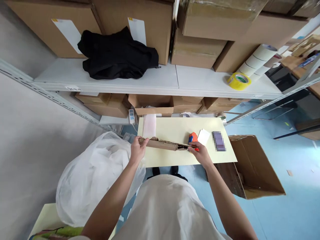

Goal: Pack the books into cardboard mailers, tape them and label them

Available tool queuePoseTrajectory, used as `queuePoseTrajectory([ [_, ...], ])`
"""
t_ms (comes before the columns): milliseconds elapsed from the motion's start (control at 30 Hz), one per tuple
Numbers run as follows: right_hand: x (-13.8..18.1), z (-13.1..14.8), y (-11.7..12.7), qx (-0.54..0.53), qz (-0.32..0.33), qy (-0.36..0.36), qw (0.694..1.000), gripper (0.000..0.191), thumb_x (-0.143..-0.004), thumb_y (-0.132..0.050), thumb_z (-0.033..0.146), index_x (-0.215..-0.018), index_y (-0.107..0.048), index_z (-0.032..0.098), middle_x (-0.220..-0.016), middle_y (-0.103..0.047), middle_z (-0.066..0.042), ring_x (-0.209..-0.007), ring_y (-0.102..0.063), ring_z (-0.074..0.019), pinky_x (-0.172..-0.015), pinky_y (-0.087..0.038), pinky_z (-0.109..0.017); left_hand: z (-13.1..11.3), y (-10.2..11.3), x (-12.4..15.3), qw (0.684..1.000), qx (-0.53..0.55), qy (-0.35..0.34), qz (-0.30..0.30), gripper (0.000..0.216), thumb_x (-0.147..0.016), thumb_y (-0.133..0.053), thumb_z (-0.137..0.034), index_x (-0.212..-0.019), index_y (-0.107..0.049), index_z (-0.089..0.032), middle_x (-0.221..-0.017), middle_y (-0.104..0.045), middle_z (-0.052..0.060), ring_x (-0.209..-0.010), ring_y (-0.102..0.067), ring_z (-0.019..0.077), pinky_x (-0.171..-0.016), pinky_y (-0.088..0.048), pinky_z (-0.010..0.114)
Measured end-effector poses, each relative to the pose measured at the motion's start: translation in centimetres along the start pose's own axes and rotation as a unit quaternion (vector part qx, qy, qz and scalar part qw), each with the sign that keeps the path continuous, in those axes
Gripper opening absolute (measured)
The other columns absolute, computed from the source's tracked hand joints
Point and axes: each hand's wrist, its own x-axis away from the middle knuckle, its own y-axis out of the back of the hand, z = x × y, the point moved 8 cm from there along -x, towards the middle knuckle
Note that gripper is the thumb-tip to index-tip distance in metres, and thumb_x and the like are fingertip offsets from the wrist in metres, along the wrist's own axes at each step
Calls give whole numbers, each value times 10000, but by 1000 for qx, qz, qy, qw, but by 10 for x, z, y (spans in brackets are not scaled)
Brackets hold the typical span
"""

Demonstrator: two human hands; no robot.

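Note:
A long, narrow piece of folded brown cardboard (pixel 162 144) with torn, ragged edges is held level above the table. My left hand (pixel 138 150) is closed on its left end, thumb on top. My right hand (pixel 200 154) is closed on its right end. A small red item (pixel 196 149) shows at the right fingers; I cannot make out what it is. Just beyond that hand lies an orange and blue object (pixel 193 137), partly hidden. White cards (pixel 203 136) and a blurred purple item (pixel 219 141) lie to the right. A pale pink sheet (pixel 149 125) lies at the table's left.
The pale yellow table (pixel 172 127) stands before a grey shelf (pixel 165 76) stacked with cardboard boxes. On the shelf are a black garment (pixel 117 55) and yellow tape (pixel 239 81). A large white plastic bag (pixel 92 176) bulges at left; an open carton (pixel 260 170) sits on the floor at right.

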Motion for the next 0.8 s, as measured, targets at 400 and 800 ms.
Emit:
queuePoseTrajectory([
  [400, -66, 28, -15, 144, -22, 144, 979, 214, -781, -546, 411, -805, -648, 225, -861, -639, -74, -808, -604, -236, -781, -481, -389, 10, -13, 9, 993, 13, 85, 77, 356, -595, -702, -351, -905, -636, -188, -892, -654, 54, -806, -609, 201, -725, -441, 296],
  [800, -77, 2, -20, 27, 10, 86, 996, 783, -625, -692, 303, -1342, -377, 294, -1397, -294, -111, -1208, -451, -283, -914, -471, -446, -45, -32, -12, 947, -298, -54, 110, 183, -652, -609, -167, -496, -532, -221, -591, -628, 58, -659, -624, 232, -614, -389, 278],
])
